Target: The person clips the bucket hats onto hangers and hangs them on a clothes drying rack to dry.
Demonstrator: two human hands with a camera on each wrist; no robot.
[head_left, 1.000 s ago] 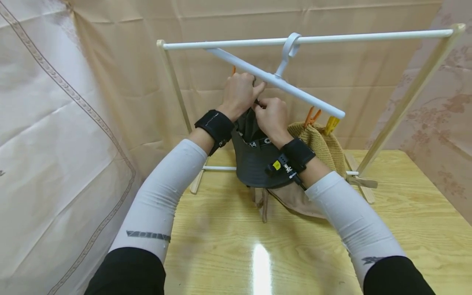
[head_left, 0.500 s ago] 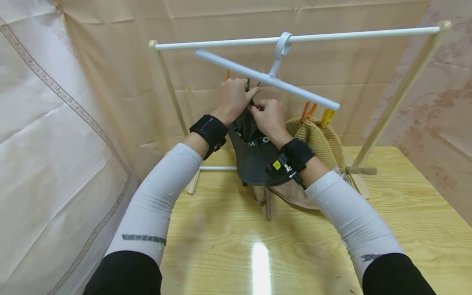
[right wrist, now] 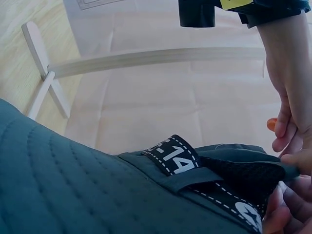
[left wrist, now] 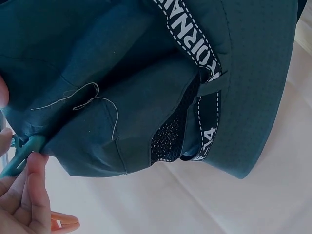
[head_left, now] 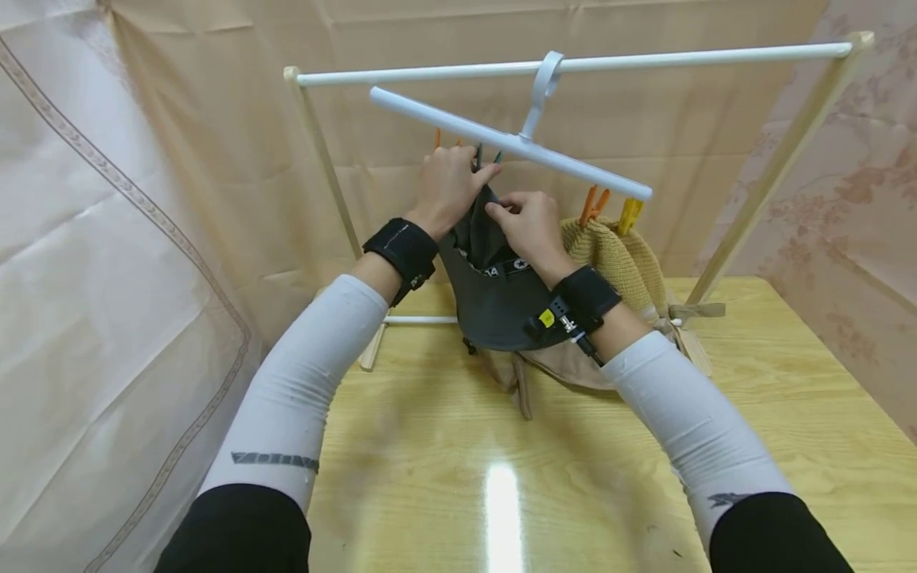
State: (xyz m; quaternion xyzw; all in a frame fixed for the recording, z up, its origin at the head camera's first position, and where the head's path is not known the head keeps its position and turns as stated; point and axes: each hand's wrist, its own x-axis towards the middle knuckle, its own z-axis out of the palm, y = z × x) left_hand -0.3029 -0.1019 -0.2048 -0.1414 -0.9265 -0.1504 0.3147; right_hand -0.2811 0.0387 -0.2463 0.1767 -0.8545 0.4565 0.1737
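Observation:
A dark green bucket hat (head_left: pixel 501 314) with a black lettered band hangs below the white hanger (head_left: pixel 573 165). My left hand (head_left: pixel 447 187) is at its gathered top and pinches a teal clothespin (left wrist: pixel 27 153), whose jaws sit on the fabric. The clothespin's tips (head_left: pixel 497 157) show just under the hanger bar in the head view. My right hand (head_left: pixel 532 227) pinches the hat's fabric just to the right; its fingertips (right wrist: pixel 279 207) are partly cut off in the right wrist view. An orange clothespin (left wrist: pixel 64 223) is beside my left hand.
The hanger hooks on a white rail (head_left: pixel 680 60) of a wooden-legged rack (head_left: pixel 781 163). At right, an orange clothespin (head_left: pixel 593 205) and a yellow clothespin (head_left: pixel 630 215) hold a knitted tan hat (head_left: pixel 616 259). Beige cloth (head_left: pixel 573 376) with ties hangs behind, over the wooden table (head_left: pixel 430 477).
My right hand has drawn slightly away from my left hand along the hat. More of the teal clothespin shows between hand and hanger. The head view has shifted a little.

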